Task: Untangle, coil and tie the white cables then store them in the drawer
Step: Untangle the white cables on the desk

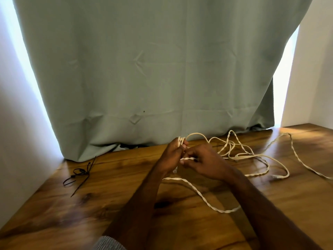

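Two hands worked close together above the wooden worktop [126, 204], just in front of the green curtain [144, 69] that hung down to its far edge. The left hand [171, 156] was curled around several gathered loops of the white cables [232, 150], the loops poking up past its fingers towards the curtain, while the right hand [207, 163] pinched a short stretch of the same cable right beside it. Most of the cable lay loose on the worktop to the right of the hands, further along the curtain's hem, in a knotted heap with one long strand trailing off towards the right edge and another looping back towards the person. The chief risk, as I judged it, was that pulling more length into the coil would drag that heap tight and turn it into a firm knot, since the strands there crossed over one another; the twisted cable might also spring out of the left hand's loops if the grip slackened. A connector end seemed to lie near the far right of the heap, though it was too blurred to be sure, and it could snag on a loop. Some black cable ties [79, 175] lay to the left of the hands, below the curtain's left corner, well apart from the cables. No drawer was in view, and nothing stood between the hands and the ties.
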Motion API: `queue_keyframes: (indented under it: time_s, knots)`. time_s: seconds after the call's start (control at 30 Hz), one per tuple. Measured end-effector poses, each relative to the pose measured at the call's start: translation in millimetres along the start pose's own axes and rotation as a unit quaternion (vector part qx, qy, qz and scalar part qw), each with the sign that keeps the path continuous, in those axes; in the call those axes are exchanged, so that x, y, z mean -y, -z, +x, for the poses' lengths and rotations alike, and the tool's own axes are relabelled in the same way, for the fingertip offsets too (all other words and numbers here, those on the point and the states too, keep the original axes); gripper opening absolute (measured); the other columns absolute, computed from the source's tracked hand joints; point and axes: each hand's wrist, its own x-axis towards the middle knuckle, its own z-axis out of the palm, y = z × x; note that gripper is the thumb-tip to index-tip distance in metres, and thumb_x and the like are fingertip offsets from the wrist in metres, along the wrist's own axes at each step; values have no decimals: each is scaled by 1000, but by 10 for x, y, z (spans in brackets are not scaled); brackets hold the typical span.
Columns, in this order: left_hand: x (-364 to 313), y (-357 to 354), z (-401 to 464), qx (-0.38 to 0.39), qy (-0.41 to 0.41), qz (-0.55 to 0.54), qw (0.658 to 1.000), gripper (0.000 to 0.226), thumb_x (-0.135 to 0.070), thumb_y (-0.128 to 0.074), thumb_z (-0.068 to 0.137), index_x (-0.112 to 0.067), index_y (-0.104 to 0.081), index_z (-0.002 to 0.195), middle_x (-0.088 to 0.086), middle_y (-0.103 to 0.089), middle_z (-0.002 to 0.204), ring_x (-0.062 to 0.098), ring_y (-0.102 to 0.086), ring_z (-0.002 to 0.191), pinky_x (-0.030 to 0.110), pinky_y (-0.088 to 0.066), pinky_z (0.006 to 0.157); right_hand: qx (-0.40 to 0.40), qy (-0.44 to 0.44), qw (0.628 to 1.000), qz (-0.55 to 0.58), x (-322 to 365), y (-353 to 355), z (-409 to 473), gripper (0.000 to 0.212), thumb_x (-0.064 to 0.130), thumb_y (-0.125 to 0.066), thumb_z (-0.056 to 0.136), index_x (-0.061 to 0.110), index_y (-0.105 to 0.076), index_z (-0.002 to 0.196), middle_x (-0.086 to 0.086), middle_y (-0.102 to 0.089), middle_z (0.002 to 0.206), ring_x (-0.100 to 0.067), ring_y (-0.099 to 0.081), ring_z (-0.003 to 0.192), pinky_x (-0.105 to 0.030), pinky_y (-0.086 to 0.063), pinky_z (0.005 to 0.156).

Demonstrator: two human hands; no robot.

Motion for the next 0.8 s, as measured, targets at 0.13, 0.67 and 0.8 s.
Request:
queue_keyframes:
  time_s: [0.13,0.67,0.8]
  knots:
    - [-38,-12,-45,121,96,-66,986,31,-28,-47,101,-1,-60,93,10,-46,57,16,-32,39,24,-19,39,-114,-30,991,63,-175,124,-36,10,22,-85,81,18,-77,87,10,-74,83,-5,-68,78,-20,-50,66]
    - [-124,-14,-187,225,124,-283,924,31,-35,-54,97,-13,-50,76,-6,-32,48,3,-29,34,19,-21,40,-191,-79,955,215,-315,-100,18,16,18,-64,98,12,-77,94,-3,-76,86,-21,-73,82,-39,-57,76]
    - [-109,-24,-148,204,154,-329,909,40,-42,-46,98,-15,-50,68,-6,-31,44,2,-25,29,15,-15,36,-189,-117,935,276,-194,-108,17,22,21,-59,101,6,-75,98,-14,-73,79,-30,-69,70,-36,-55,62]
